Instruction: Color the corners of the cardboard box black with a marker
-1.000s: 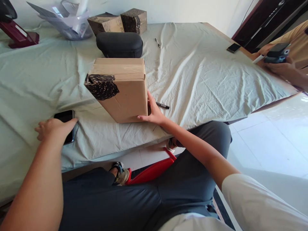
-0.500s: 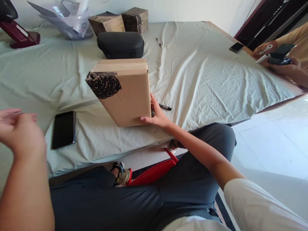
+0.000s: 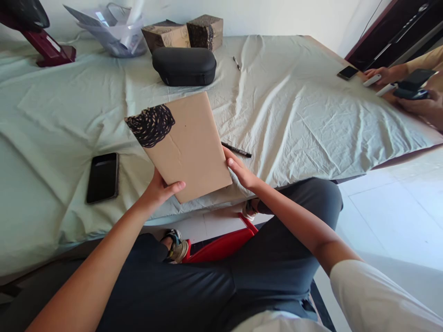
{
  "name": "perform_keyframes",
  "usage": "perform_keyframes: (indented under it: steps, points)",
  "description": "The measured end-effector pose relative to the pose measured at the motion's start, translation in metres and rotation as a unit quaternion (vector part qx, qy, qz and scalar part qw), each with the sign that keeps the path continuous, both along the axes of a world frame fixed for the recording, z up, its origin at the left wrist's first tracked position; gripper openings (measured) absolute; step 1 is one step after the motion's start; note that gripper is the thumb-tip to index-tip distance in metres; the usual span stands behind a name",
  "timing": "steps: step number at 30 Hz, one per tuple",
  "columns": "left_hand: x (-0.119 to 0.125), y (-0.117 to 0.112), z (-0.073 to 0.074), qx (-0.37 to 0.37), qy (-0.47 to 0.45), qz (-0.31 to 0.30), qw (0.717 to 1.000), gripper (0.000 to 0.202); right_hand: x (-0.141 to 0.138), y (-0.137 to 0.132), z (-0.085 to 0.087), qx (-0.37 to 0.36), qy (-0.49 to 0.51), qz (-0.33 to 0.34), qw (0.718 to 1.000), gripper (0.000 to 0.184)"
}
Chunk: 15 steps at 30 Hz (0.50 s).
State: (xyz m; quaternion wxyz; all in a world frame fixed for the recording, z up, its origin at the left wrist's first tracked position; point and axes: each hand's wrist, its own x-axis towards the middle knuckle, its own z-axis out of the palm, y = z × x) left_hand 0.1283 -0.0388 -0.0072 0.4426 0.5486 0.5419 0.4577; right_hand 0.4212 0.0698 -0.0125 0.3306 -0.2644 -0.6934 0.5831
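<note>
A brown cardboard box (image 3: 194,147) is held between both hands at the table's front edge, its broad face tilted toward me. Black scribble covers its upper left corner. My left hand (image 3: 162,186) grips the lower left edge, thumb on the face and fingers hidden behind. On the right edge is my right hand (image 3: 238,167), its thumb along the side and the other fingers partly out of sight. Just beyond that hand lies a black marker pen (image 3: 238,150). A dark smartphone (image 3: 103,177) rests on the cloth to the left.
Behind the box sits a black zip case (image 3: 185,67), with two scribbled boxes (image 3: 206,32) further back. A plastic basket (image 3: 117,39) and a dark red stand (image 3: 51,48) are at the back left. At the far right, another person's hands (image 3: 415,92) hold devices near a phone (image 3: 347,72).
My left hand has come in from the left and taken hold of the box. The box has tipped back and turned, so its top side no longer shows.
</note>
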Motion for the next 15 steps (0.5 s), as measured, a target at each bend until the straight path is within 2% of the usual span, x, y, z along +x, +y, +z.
perform_keyframes:
  steps: [5, 8, 12, 15]
  points:
    - [0.013, -0.002, 0.010, -0.019, 0.008, 0.011, 1.000, 0.111, 0.009, 0.004, 0.006, 0.007, -0.007, -0.007, 1.000, 0.095]
    - [0.019, -0.005, 0.015, -0.029, -0.002, 0.016, 0.999, 0.110, 0.009, 0.005, 0.009, -0.003, -0.002, 0.018, 1.000, 0.099]
    - [0.018, -0.007, 0.013, -0.022, -0.033, 0.025, 0.999, 0.107, 0.006, 0.004, 0.010, -0.017, -0.017, 0.079, 0.997, 0.120]
    - [0.012, -0.007, 0.008, -0.013, -0.046, 0.030, 0.998, 0.094, 0.006, 0.003, 0.007, -0.004, -0.014, 0.088, 0.996, 0.117]
